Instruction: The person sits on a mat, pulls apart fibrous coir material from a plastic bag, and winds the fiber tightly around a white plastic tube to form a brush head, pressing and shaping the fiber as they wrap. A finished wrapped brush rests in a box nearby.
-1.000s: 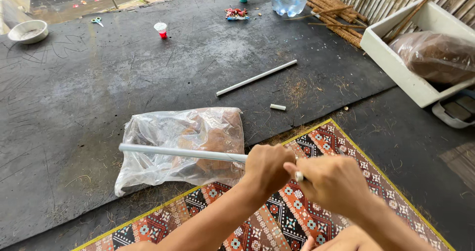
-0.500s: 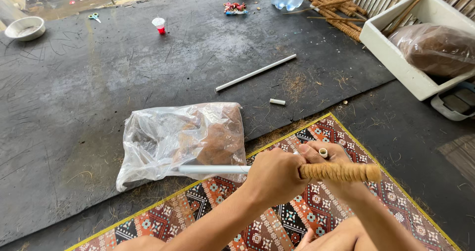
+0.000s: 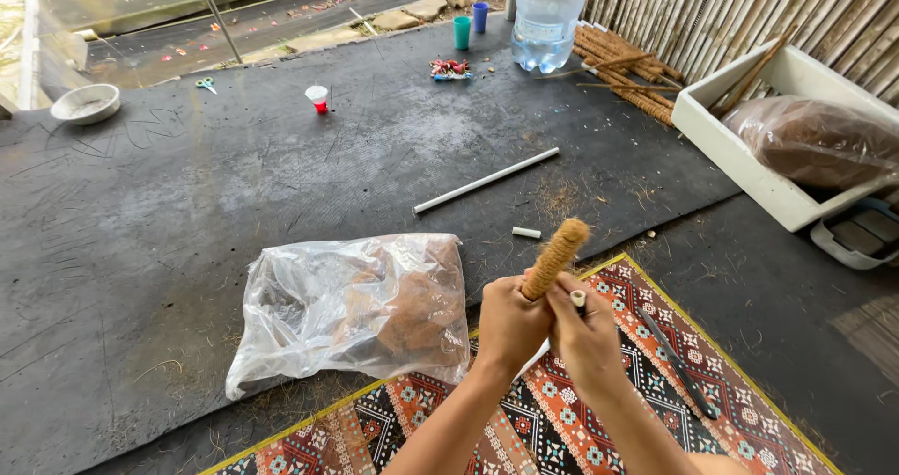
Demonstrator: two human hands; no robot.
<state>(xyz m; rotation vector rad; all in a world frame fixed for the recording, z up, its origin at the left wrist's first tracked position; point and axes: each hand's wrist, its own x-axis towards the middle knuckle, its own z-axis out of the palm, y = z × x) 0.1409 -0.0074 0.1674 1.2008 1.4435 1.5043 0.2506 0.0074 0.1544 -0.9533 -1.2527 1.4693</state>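
Dark floor mat (image 3: 187, 204) under plastic bag (image 3: 351, 306), white pipe (image 3: 485, 180), patterned rug (image 3: 646, 381).

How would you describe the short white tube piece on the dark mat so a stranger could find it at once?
Start at the patterned rug in the foreground, then look just past its far edge on the black mat. The short white tube piece lies there alone, between the rug and the long white pipe. It is a stub, far shorter than that pipe.

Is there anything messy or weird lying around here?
A bit. Dry fibre bits are scattered on the dark mat, a short white tube piece lies alone, and colourful scraps sit in a heap near the teal cup.
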